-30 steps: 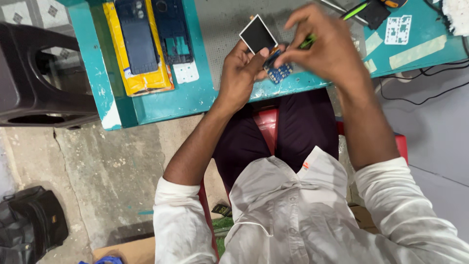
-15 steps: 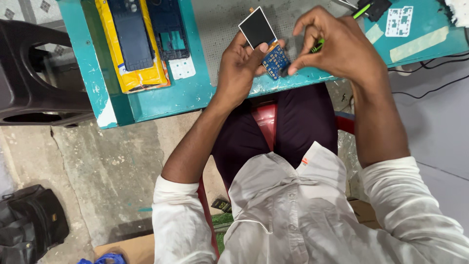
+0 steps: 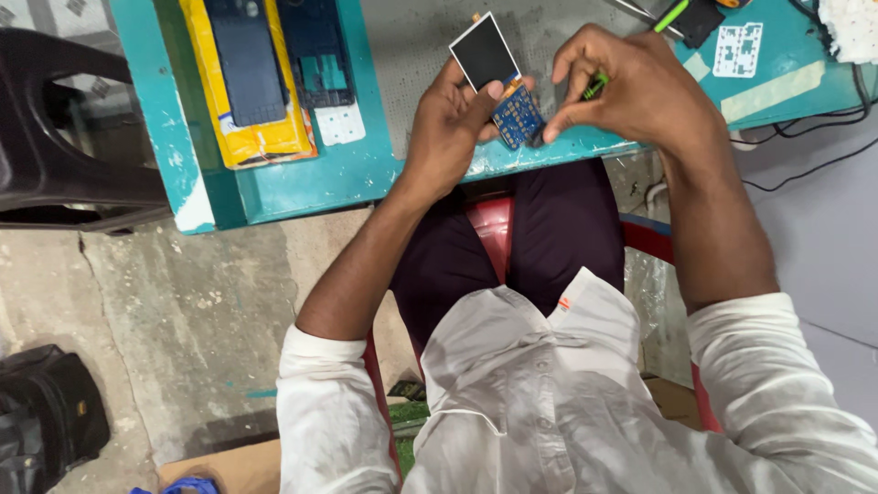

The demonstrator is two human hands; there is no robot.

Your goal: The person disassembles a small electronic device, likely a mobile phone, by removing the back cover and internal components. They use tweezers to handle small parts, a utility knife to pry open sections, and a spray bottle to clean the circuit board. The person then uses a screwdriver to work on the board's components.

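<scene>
Here, both hands are working at the near edge of the teal table [image 3: 274,197]. The left hand [image 3: 448,128] is pinching a small blue circuit board [image 3: 518,117] with its attached screen [image 3: 485,52] between thumb and fingers. The right hand [image 3: 636,87], fingers pressed together, is gripping a green tool [image 3: 595,86] against the board. Farther back, 2 dark phone frames [image 3: 315,50] are lying beside a yellow pouch [image 3: 265,139].

Both forearms are reaching forward from rolled-up white sleeves, elbows bent and wrists converging ahead of the torso. The left hand [image 3: 450,128] is cupping inward, thumb pressing across its curled fingers. The right hand [image 3: 640,91] is arching knuckles-up, its fingertips pinching together toward the left thumb.
</scene>
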